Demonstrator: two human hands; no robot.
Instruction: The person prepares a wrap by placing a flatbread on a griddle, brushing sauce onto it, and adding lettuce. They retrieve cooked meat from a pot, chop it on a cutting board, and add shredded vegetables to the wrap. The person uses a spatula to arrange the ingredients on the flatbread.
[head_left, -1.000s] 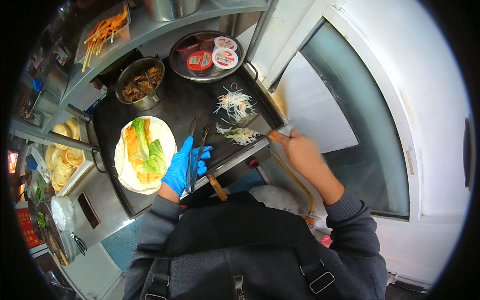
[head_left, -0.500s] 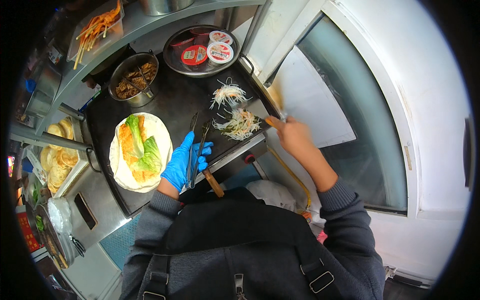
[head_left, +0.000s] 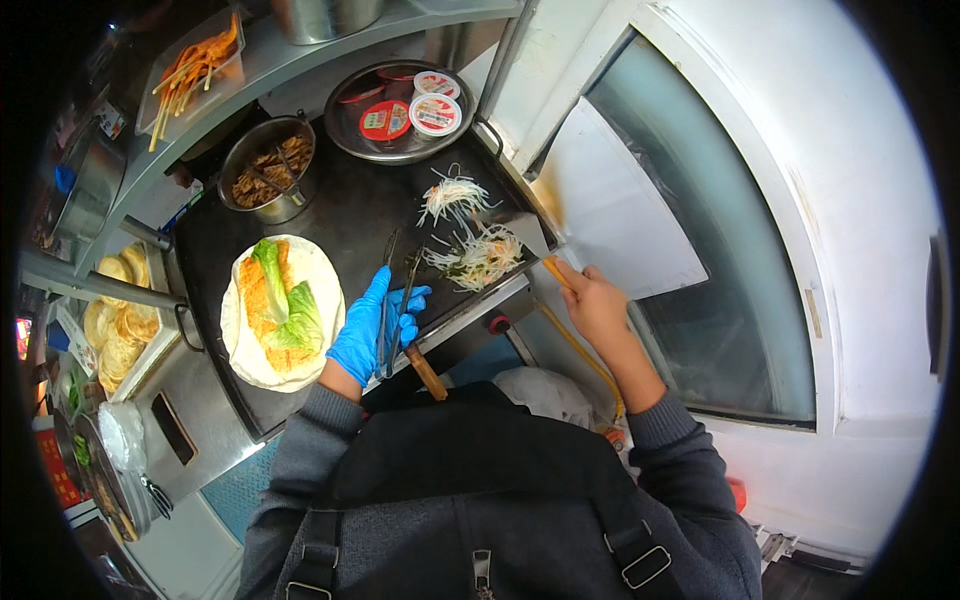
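Note:
My right hand (head_left: 598, 305), bare, is closed around the wooden handle of a metal spatula (head_left: 527, 232). Its flat blade lies at the right side of a heap of shredded vegetables (head_left: 478, 256), near the griddle's right edge. A second, paler heap of shreds (head_left: 455, 196) sits just beyond. In a blue glove, my left hand (head_left: 370, 325) grips metal tongs (head_left: 392, 290), their tips apart with nothing between them. Beneath that hand a wooden handle (head_left: 428, 373) sticks out; its other end is hidden. Left of the glove lies a round flatbread (head_left: 237, 325) topped with lettuce (head_left: 298, 322) and an orange-brown filling.
The dark griddle (head_left: 370, 220) holds a metal pot (head_left: 285, 205) of browned pieces and a steel bowl (head_left: 385, 150) with lidded tubs. Flatbreads (head_left: 120, 330) fill a tray at left. A metal shelf (head_left: 290, 60) curves overhead. A white-framed window (head_left: 745, 260) stands at right.
My right hand has come nearer to me, and the spatula blade, largely blurred before, now shows plainly beside the near heap. My left hand and the tongs stay almost in place.

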